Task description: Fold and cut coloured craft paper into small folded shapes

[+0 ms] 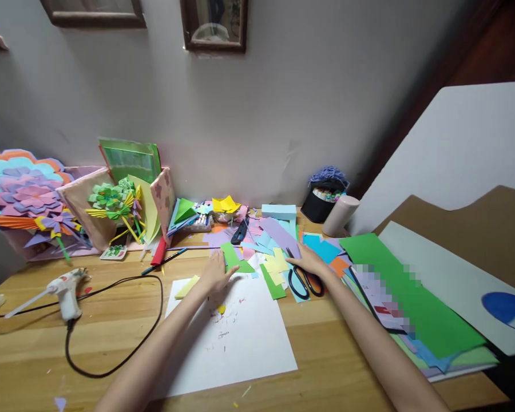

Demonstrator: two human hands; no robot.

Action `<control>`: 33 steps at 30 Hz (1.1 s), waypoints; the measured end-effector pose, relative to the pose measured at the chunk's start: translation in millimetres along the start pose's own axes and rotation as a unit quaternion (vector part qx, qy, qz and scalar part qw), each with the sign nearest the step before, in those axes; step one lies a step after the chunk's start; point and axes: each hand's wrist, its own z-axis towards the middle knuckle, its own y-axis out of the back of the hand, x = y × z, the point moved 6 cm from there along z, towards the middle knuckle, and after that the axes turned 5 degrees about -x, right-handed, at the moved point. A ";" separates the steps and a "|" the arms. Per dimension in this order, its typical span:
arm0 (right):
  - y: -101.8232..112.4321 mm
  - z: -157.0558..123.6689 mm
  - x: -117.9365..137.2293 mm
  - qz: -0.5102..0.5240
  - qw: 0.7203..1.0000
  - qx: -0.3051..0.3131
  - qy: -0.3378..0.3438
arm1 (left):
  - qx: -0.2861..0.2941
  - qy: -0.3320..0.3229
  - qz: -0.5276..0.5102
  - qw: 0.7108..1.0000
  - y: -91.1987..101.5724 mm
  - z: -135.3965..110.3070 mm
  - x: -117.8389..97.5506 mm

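My left hand (215,273) is open, thumb spread to the right, at the top edge of a large white sheet (253,332). Its thumb and fingers are beside a green piece of paper (234,257). My right hand (309,261) reaches over the middle of the black-handled scissors (298,285), fingers stretched out and apart; whether it touches them I cannot tell. Around both hands lie coloured paper scraps, among them pale yellow pieces (276,263), a green strip (273,283) and a lilac strip (280,233). Small specks and a yellow bit (221,309) dot the white sheet.
A glue gun (68,292) with a looping black cord (158,320) occupies the left. Behind it are paper flowers (30,191) and a box (161,194). A black pen holder (320,203) and pink cylinder (341,216) stand at the back. Green sheets (420,303) are stacked right.
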 end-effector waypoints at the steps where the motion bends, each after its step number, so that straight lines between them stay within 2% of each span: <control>1: -1.8 -0.9 2.6 -0.015 1.000 -0.006 -0.002 | 0.008 -0.003 0.001 1.000 -5.0 -1.2 -6.6; 4: 1.8 -9.1 6.8 -0.045 0.999 -0.027 -0.013 | 0.028 -0.004 0.013 1.000 -9.4 -5.3 -19.3; 6: 11.9 -20.6 5.3 -0.059 0.996 -0.063 -0.031 | 0.023 -0.005 0.031 0.999 -1.5 -6.0 -23.3; 8: 19.4 -37.6 0.9 -0.074 0.990 -0.085 -0.082 | 0.003 0.003 0.059 0.998 12.9 -3.6 -25.9; 10: 14.6 -56.2 1.2 -0.094 0.987 -0.047 -0.125 | -0.041 0.005 0.088 0.995 30.4 2.7 -32.0; 12: 5.7 -71.5 8.8 -0.119 0.983 -0.021 -0.140 | -0.083 -0.008 0.096 0.992 42.9 12.3 -44.1; 14: -0.1 -80.5 17.5 -0.124 0.981 -0.036 -0.146 | -0.079 -0.036 0.072 0.994 41.8 23.3 -60.4; 17: -1.8 -82.5 19.8 -0.081 0.986 -0.044 -0.139 | -0.026 -0.091 0.033 0.995 21.1 33.7 -86.2; 19: 10.7 -76.9 11.9 -0.037 0.990 -0.067 -0.122 | 0.001 -0.133 0.018 0.991 3.9 32.8 -100.9; 21: 34.1 -65.9 -3.7 -0.021 0.986 -0.111 -0.120 | 0.041 -0.176 0.003 0.983 -14.3 26.1 -111.9; 23: 58.8 -49.4 -24.1 -0.057 0.977 -0.140 -0.148 | 0.095 -0.210 0.003 0.973 -31.8 15.8 -117.8; 25: 74.1 -28.0 -42.6 -0.099 0.971 -0.126 -0.178 | 0.134 -0.223 0.018 0.965 -43.5 5.6 -117.8; 29: 80.7 11.0 -60.8 -0.114 0.969 -0.107 -0.193 | 0.151 -0.228 0.025 0.961 -44.5 -7.9 -109.8; 33: 69.6 24.8 -55.5 -0.120 0.969 -0.109 -0.186 | 0.154 -0.245 -0.001 0.957 -29.5 -14.5 -102.1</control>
